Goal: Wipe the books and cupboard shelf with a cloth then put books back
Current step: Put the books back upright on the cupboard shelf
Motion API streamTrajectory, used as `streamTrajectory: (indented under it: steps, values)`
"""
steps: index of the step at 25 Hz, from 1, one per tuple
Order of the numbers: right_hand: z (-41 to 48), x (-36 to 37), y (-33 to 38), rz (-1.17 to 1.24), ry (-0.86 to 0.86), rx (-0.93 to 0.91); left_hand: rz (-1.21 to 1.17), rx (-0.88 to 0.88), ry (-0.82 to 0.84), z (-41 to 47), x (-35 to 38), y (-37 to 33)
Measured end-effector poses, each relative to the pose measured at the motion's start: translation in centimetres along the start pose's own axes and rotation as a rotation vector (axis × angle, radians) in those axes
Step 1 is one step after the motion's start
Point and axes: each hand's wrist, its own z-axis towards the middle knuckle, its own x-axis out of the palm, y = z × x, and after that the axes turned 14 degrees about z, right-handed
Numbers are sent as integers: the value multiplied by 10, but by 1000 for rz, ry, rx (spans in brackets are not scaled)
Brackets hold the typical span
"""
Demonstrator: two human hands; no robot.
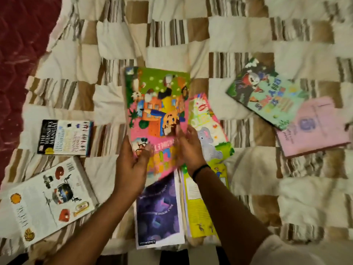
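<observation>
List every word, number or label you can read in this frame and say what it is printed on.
"THE WINNER'S MANUAL": black-and-white book, far left.
"5": pink book, right.
Blurred or too small to read: pink-and-green picture book held in both hands, purple book, elephant book, white illustrated book, green cartoon book.

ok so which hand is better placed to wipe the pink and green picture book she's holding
Right hand, probably: it rests loosely on the pink and green picture book, while the left hand grips its lower edge, steadying it. No cloth is visible.
</observation>
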Motion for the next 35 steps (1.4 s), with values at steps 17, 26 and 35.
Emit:
streamTrajectory:
  steps: [17,26,35]
  values:
    - [79,-296,133,-526,-583,-65,185,-686,176,-39,226,64]
    - [145,-294,159,220,-588,-2,355,-626,270,-28,216,72]
    - [67,-326,159,269,-428,-43,91,-633,167,-41,224,74]
